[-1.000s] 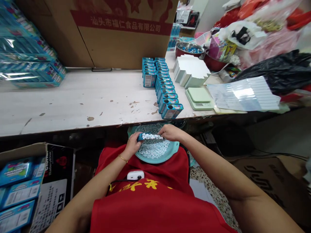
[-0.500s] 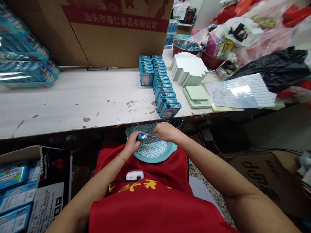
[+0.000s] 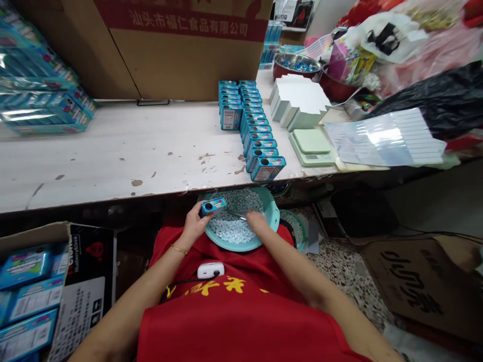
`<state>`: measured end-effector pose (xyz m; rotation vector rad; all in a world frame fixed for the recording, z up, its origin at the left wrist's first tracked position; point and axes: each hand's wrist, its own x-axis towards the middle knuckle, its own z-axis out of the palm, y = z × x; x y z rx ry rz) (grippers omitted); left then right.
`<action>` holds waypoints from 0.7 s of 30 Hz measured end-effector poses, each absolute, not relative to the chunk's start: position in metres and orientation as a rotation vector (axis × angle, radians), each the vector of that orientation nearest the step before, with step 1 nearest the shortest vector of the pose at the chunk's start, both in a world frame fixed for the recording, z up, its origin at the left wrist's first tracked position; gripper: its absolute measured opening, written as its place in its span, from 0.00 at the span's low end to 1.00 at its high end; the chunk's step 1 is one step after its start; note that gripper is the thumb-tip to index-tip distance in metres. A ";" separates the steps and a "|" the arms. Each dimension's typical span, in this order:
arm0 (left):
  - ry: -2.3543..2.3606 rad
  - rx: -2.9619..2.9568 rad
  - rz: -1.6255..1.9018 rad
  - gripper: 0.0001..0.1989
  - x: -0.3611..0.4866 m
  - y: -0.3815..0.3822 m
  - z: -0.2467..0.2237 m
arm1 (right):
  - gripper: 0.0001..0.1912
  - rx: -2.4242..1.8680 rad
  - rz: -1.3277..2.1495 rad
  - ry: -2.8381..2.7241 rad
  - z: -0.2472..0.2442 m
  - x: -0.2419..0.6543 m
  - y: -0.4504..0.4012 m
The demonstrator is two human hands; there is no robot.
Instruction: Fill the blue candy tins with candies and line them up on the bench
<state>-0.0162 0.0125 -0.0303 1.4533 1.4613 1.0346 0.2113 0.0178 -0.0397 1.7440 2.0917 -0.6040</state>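
Observation:
My left hand (image 3: 193,224) is closed around a small blue tin (image 3: 214,204), its printed top with a dark round hole facing up. The tin is held above the left side of a turquoise basin (image 3: 272,207). Many small white and pale-blue candies (image 3: 232,230) lie in that basin, which rests on my lap. My right hand (image 3: 256,221) grips a thin metal scoop (image 3: 236,214) low over the candies. The scoop's far end is blurred among them, so I cannot tell what it carries.
Rows of blue tins (image 3: 266,168) stand on the white table (image 3: 94,161). Right of them are a stack of white card (image 3: 300,100) and a pale-green scale (image 3: 311,147). A second turquoise basin (image 3: 304,234) sits lower right. An open carton (image 3: 33,232) of blue packs stands at left.
My right hand has drawn the scoop away from the tin's hole and lowered it to the candies. My left hand has moved slightly left and up with the tin, whose hole now looks dark.

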 end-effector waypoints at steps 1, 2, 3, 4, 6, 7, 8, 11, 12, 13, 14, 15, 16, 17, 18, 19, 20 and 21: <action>1.464 1.435 1.040 0.22 -0.017 0.011 -0.029 | 0.20 1.730 -0.638 2.113 -0.052 0.203 0.014; 1.471 1.414 1.048 0.22 -0.018 0.011 -0.028 | 0.20 1.710 -0.679 2.128 -0.060 0.197 0.010; 1.478 1.393 1.057 0.22 -0.019 0.010 -0.028 | 0.20 1.687 -0.728 2.142 -0.066 0.194 0.008; 1.486 1.378 1.062 0.22 -0.019 0.010 -0.028 | 0.20 1.661 -0.783 2.154 -0.070 0.195 0.007; 1.500 1.370 1.070 0.22 -0.020 0.010 -0.029 | 0.21 1.609 -0.914 2.172 -0.073 0.203 0.009; 1.502 1.371 1.070 0.22 -0.021 0.010 -0.029 | 0.21 1.583 -0.989 2.182 -0.074 0.209 0.011; 1.501 1.372 1.070 0.22 -0.021 0.011 -0.030 | 0.22 1.562 -1.065 2.191 -0.074 0.216 0.013; 1.496 1.361 1.071 0.22 -0.024 0.012 -0.030 | 0.23 1.556 -1.258 2.214 -0.069 0.232 0.019; 1.499 1.359 1.073 0.22 -0.024 0.012 -0.030 | 0.23 1.571 -1.311 2.221 -0.066 0.237 0.021; 1.504 1.360 1.079 0.22 -0.025 0.012 -0.030 | 0.23 1.587 -1.355 2.227 -0.061 0.241 0.022; 1.508 1.362 1.084 0.22 -0.025 0.012 -0.029 | 0.23 1.605 -1.405 2.227 -0.055 0.245 0.023; 1.509 1.367 1.088 0.22 -0.024 0.013 -0.029 | 0.22 1.625 -1.471 2.222 -0.047 0.248 0.025; 1.509 1.375 1.087 0.22 -0.024 0.013 -0.030 | 0.22 1.653 -1.550 2.210 -0.037 0.251 0.026; 1.512 1.388 1.081 0.22 -0.023 0.013 -0.030 | 0.22 1.681 -1.632 2.197 -0.025 0.253 0.028; 1.513 1.406 1.069 0.22 -0.021 0.013 -0.031 | 0.21 1.706 -1.705 2.186 -0.013 0.255 0.030; 1.514 1.429 1.052 0.21 -0.019 0.013 -0.032 | 0.21 1.732 -1.755 2.182 0.001 0.255 0.032; 1.511 1.456 1.035 0.21 -0.017 0.013 -0.033 | 0.20 1.748 -1.770 2.188 0.015 0.254 0.034; 1.505 1.485 1.020 0.20 -0.014 0.013 -0.033 | 0.20 1.746 -1.734 2.215 0.029 0.252 0.037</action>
